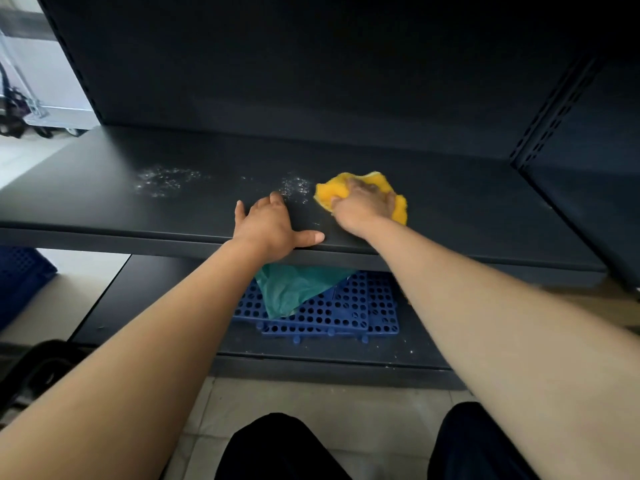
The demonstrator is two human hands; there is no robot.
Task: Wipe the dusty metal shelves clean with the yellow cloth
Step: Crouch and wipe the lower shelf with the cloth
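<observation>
On the upper metal shelf (467, 209), just right of centre, the right hand (363, 206) presses down on the bunched yellow cloth (336, 194), its fingers curled over the fabric. The left hand (270, 226), at about eight o'clock from the cloth, lies flat on the shelf with fingers spread and holding nothing, its thumb lying along the front edge. A small patch of white dust (296, 188) sits at nine o'clock from the cloth, just beside it; a larger dust patch (162, 181) lies farther out in the same direction. At six o'clock, on the lower shelf (156, 306), a green cloth (291, 289) rests on stacked blue perforated mats (346, 313).
</observation>
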